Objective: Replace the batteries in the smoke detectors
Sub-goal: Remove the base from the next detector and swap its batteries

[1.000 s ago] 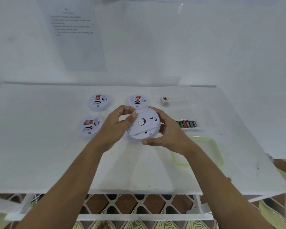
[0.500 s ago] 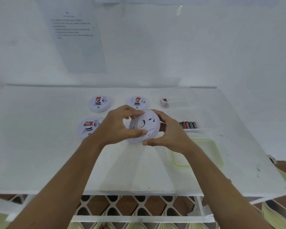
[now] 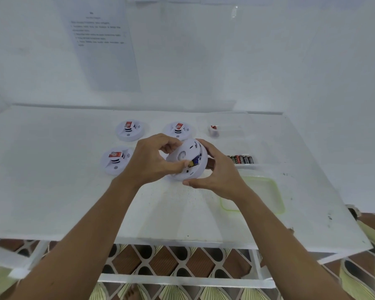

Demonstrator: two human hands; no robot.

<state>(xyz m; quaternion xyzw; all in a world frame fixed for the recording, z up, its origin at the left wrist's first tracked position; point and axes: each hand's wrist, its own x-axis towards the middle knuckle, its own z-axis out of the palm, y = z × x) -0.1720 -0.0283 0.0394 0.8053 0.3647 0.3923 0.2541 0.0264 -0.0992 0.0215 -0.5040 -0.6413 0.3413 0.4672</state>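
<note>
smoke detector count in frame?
4. Back-left detector and back-centre detector lie on the table; front-left detector too. The held detector is gripped by the left hand and right hand. None appear hidden.

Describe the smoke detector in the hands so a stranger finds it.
Over the middle of the white table, the left hand and right hand grip a white smoke detector. Three other detectors lie flat behind and left, red labels up; only this one is tilted, showing its back.
</note>
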